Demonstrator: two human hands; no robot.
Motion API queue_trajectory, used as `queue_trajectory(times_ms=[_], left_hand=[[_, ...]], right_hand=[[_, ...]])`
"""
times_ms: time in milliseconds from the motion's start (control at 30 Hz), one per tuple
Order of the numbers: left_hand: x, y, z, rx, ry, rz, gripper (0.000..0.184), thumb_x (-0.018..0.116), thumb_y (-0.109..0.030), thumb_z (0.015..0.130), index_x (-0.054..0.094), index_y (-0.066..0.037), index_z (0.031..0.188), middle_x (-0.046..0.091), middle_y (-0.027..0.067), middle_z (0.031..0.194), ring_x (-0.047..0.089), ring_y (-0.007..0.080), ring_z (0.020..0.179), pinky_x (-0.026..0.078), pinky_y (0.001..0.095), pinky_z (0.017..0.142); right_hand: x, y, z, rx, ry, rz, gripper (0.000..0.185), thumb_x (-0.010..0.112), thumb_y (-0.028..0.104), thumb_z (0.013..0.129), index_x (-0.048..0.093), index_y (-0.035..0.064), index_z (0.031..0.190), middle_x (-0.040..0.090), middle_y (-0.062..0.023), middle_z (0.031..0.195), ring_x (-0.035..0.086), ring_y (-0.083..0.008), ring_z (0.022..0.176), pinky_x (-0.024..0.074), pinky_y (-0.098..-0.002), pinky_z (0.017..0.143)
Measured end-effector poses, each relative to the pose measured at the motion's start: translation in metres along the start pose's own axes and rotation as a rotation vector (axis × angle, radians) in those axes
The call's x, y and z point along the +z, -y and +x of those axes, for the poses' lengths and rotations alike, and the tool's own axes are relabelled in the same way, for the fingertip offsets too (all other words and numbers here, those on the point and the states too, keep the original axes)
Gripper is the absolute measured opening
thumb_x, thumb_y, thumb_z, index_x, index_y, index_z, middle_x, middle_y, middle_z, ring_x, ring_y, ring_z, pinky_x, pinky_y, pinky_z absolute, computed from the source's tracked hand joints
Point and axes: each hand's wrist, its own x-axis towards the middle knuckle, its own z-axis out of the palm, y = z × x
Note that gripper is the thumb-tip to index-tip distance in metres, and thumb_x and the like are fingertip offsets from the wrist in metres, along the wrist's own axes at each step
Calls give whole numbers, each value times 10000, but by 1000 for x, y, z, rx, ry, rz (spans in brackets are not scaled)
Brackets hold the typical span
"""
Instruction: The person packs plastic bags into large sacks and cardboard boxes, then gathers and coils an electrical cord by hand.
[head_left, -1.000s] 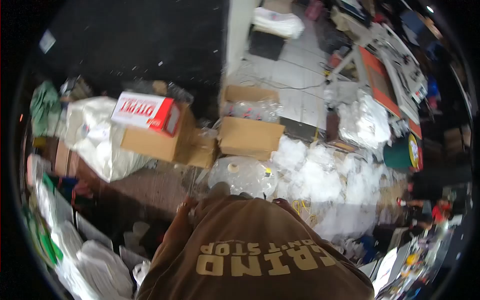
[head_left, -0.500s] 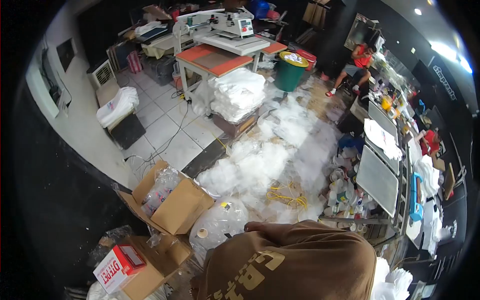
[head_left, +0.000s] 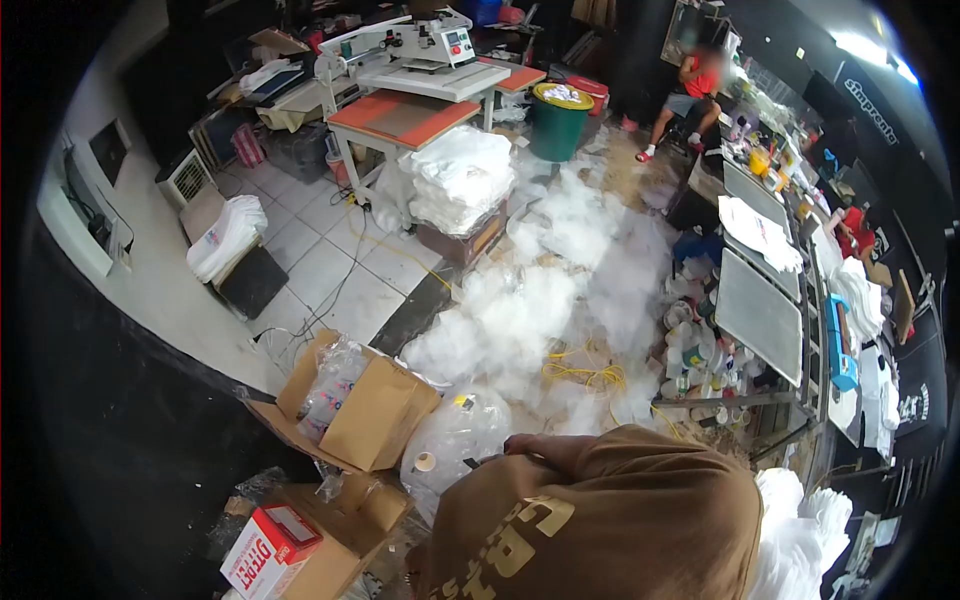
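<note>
The single plastic-wrapped roll (head_left: 462, 428) lies on the floor (head_left: 655, 178), with an open cardboard box between it and the floor's edge at the black wall (head_left: 110, 420). Expect a fairly heavy, firm body in slippery wrap; grip both ends near the pale core (head_left: 425, 461). The right hand (head_left: 518, 443) is just beside it; finger state cannot be determined. The left hand is hidden. Nearby: two cardboard boxes (head_left: 382, 415), one red-and-white carton (head_left: 268, 552).
</note>
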Motion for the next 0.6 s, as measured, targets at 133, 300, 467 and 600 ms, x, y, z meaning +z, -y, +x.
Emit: queue_trajectory(times_ms=[133,300,467,600], left_hand=[[-11,26,1,-19,44,44,399,550,-379,859,616,-33,1047,659,172,967,634,316,886,505,444,782],[-21,54,4,-50,85,84,398,547,-378,861,614,-34,1049,660,170,963,636,316,883,507,445,780],[-18,43,17,-35,114,109,397,544,-377,862,612,-34,1051,660,168,959,637,316,879,509,445,778],[-8,16,26,-2,110,96,397,542,-376,864,610,-34,1053,660,166,955,638,317,876,511,446,777]], right_hand=[[-15,19,-21,19,-75,58,394,540,394,788,685,86,985,666,-158,1013,629,-316,958,485,-421,845],[-39,28,-26,57,-143,-106,415,512,415,799,664,111,1038,662,-155,998,585,-353,1022,471,-467,859],[-87,70,-65,102,-253,-162,448,510,470,815,644,154,1104,652,-146,1006,540,-391,1063,436,-520,897],[-107,85,-82,248,-226,-56,484,511,523,825,643,168,1126,645,-137,1073,539,-373,1090,423,-514,929]])
